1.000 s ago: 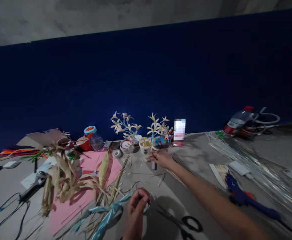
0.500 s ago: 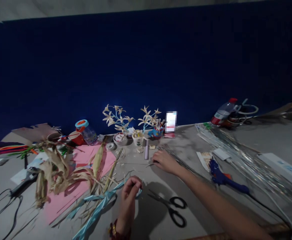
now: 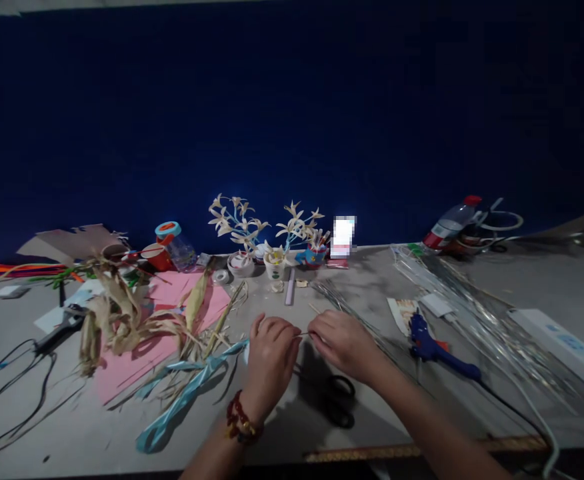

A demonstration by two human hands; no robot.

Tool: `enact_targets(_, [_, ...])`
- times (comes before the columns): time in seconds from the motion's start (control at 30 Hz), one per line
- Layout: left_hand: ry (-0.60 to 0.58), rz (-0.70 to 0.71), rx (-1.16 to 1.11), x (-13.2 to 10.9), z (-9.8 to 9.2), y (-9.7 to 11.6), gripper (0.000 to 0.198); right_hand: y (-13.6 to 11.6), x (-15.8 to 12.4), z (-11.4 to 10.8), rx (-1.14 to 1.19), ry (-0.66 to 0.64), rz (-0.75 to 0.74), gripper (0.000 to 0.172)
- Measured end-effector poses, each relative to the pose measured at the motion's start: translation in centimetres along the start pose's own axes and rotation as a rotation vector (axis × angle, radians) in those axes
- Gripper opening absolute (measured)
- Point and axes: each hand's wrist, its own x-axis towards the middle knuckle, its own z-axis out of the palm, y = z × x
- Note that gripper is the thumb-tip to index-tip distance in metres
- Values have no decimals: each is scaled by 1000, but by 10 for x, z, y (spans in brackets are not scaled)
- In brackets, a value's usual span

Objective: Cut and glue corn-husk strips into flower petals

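Note:
My left hand (image 3: 273,353) and my right hand (image 3: 341,339) face each other over the middle of the table. Their fingers are pinched on a thin pale strand (image 3: 306,334) that spans the small gap between them; its exact kind is too small to make out. A light blue ribbon (image 3: 192,380) runs from the lower left up to my left hand, and whether the fingers also grip it is hidden. Black-handled scissors (image 3: 342,417) lie just below my hands, their blades in shadow. Thin wire stems (image 3: 339,293) lie beyond my right hand.
Dried corn husks (image 3: 117,320) lie on pink paper (image 3: 132,373) at left. Pale flowers stand in a paper cup (image 3: 275,269) and a bowl (image 3: 241,265) at the back. To the right are a blue glue gun (image 3: 437,350), a power strip (image 3: 562,343) and a tilted bottle (image 3: 452,223).
My left hand has moved up and right, and my right hand has drawn back towards it. Both now meet at the thin strand. The view has tilted slightly.

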Motion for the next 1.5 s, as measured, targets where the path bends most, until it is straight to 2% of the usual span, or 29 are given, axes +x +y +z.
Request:
enact_targets(0.2, [9,59,-73,2,-10,9,10,-18,-4,-20,222,195,25,13])
enact_targets(0.3, [40,87,-96,3,-15,14,14,-26,-4,-31,318,224,46,13])
enact_targets(0.4, [57,54,-190,4,-22,20,14,-31,-9,-35,453,248,105,7])
enact_targets(0.5, [11,-79,-416,6,-30,27,11,-34,-17,-31,638,271,249,11])
enact_targets(0.67, [-142,-446,-897,4,-35,36,22,-40,-20,-23,965,285,379,18])
enact_targets(0.77, [-144,-604,-1152,0,-32,39,21,-45,-16,-23,1076,307,387,23])
enact_targets(0.87, [-116,-667,-1295,-3,-28,42,21,-48,-15,-21,1123,340,405,24])
enact_targets(1.17, [-91,-677,-1280,-9,-22,43,25,-50,-16,-13,1177,330,507,27])
enact_targets(1.37, [-85,-608,-1142,-12,-19,35,20,-47,-13,-18,1156,262,506,29])
enact_targets(1.5, [-109,-603,-1182,-8,-19,28,20,-41,-9,-21,1205,157,539,32])
